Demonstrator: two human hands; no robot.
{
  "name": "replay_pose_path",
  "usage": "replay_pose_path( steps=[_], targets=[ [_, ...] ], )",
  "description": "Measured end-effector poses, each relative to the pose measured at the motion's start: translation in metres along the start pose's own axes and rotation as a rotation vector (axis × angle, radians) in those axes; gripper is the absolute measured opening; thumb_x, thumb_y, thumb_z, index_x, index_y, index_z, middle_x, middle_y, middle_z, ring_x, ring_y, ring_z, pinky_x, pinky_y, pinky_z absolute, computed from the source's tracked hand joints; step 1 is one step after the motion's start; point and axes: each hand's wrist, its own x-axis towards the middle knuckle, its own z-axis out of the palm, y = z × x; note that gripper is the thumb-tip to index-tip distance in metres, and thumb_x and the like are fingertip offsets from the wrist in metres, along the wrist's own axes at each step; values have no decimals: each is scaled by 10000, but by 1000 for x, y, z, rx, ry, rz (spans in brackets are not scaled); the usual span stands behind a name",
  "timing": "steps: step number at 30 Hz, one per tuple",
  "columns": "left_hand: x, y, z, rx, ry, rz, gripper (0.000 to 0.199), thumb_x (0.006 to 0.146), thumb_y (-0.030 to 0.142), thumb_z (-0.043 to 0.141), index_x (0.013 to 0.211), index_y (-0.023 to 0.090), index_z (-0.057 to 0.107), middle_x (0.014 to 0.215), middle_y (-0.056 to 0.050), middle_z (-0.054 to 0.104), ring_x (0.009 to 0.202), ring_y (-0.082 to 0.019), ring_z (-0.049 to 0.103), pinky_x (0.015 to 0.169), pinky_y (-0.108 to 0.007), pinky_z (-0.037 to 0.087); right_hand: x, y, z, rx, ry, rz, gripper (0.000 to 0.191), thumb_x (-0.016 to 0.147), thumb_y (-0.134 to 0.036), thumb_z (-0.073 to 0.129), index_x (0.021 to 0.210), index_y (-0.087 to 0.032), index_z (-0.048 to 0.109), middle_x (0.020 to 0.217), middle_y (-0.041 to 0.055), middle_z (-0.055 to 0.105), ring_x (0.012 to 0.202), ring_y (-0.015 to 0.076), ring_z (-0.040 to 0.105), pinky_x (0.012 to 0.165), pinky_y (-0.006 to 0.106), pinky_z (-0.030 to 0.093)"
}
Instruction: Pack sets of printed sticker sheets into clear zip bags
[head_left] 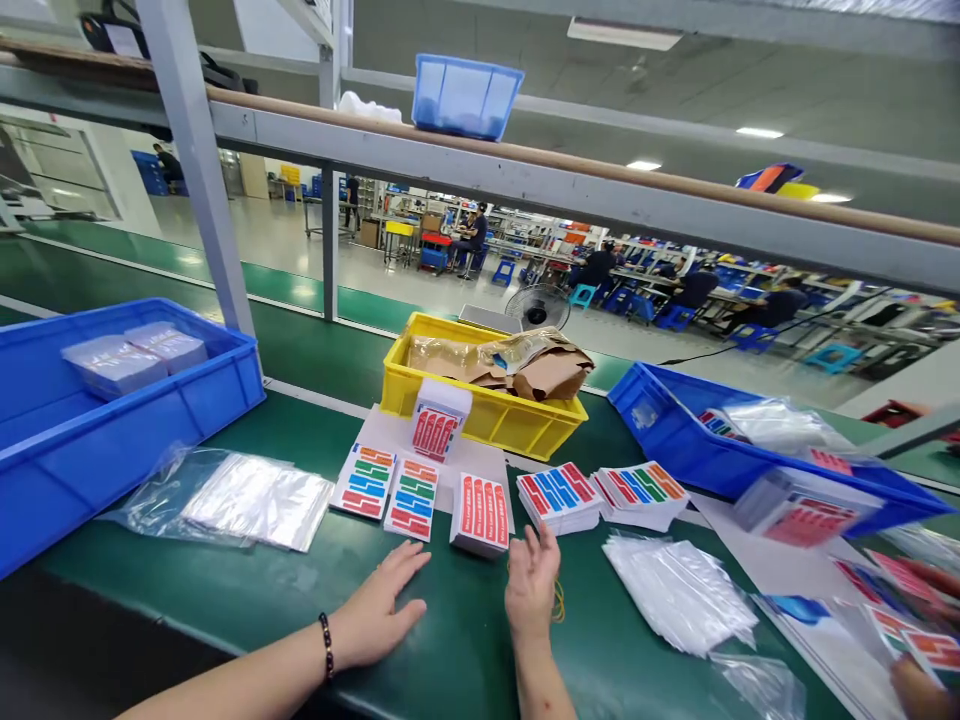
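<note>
My left hand (381,607), with a beaded bracelet at the wrist, lies palm down on the green table, fingers apart and holding nothing. My right hand (533,585) is beside a stack of red-striped cards (482,512), its fingers slightly curled and apart, with yellow rubber bands (558,602) next to it. Left of that stack are two cards or piles with multicoloured shapes (364,482) (412,500). Another red-striped stack (437,420) stands against the yellow bin. To the right sit a blue-and-red stack (559,497) and a multicoloured stack (641,494).
Clear plastic bags lie at left (259,500) and right (679,590). Behind are a yellow bin (510,427) with brown paper, a left blue bin (217,400) and a right blue bin (645,425). At the right edge, another person's hands (926,685) hold cards. A metal shelf frame (525,170) crosses above.
</note>
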Motion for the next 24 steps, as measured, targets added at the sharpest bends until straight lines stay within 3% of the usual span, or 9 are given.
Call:
replay_pose_path(
  steps=[4, 7, 11, 14, 17, 20, 24],
  targets=[
    [2, 1, -10, 86, 125, 9, 589, 816, 283, 441, 1384, 143, 367, 1482, -89, 256, 1375, -210, 197, 1149, -408, 167, -14, -11, -1, -210, 124, -532, 547, 854, -297, 523, 1320, -130, 292, 1363, 216, 300, 1284, 322, 323, 1014, 572, 323],
    [7, -3, -23, 208, 195, 7, 568, 826, 258, 437, 1378, 142, 374, 1480, -90, 262, 1381, -233, 167, 1148, -447, 150, -24, -26, 2, -333, 89, -766, 479, 825, -194, 554, 1261, -143, 362, 1315, 214, 370, 1227, 331, 394, 948, 562, 388],
    [8, -14, -50, 390, 321, 20, 469, 842, 205, 405, 1302, 144, 472, 1430, -93, 362, 1371, -254, 194, 1144, -471, 132, -35, -46, 9, -332, -51, -889, 355, 825, -120, 520, 1168, -155, 437, 1256, 194, 433, 1155, 298, 467, 867, 471, 468],
    [-6, -23, -82, 496, 410, 26, 355, 837, 188, 414, 1148, 149, 580, 1274, -116, 523, 1249, -260, 389, 1090, -443, 247, -39, -59, 13, -315, -191, -926, 280, 834, -108, 494, 1109, -155, 483, 1197, 175, 483, 1111, 273, 501, 836, 427, 496],
    [-28, -35, -117, 560, 413, -183, 254, 861, 225, 377, 880, 151, 620, 947, -105, 636, 925, -227, 561, 841, -343, 419, -36, -70, 22, -299, -286, -938, 248, 838, -104, 484, 1080, -154, 501, 1165, 167, 517, 1091, 256, 522, 819, 391, 515],
    [-45, -52, -142, 619, 399, -455, 264, 871, 310, 376, 792, 156, 575, 847, -99, 633, 809, -238, 579, 689, -316, 395, -31, -80, 39, -255, -384, -936, 230, 838, -97, 476, 1055, -164, 512, 1107, 144, 563, 1024, 219, 565, 795, 348, 532],
    [-50, -73, -150, 616, 298, -551, 222, 759, 358, 547, 835, 150, 564, 823, -99, 644, 757, -259, 593, 604, -297, 368, -26, -94, 68, -206, -542, -960, 214, 833, -90, 479, 1022, -176, 525, 1014, 109, 614, 949, 196, 600, 778, 325, 542]
  ],
)
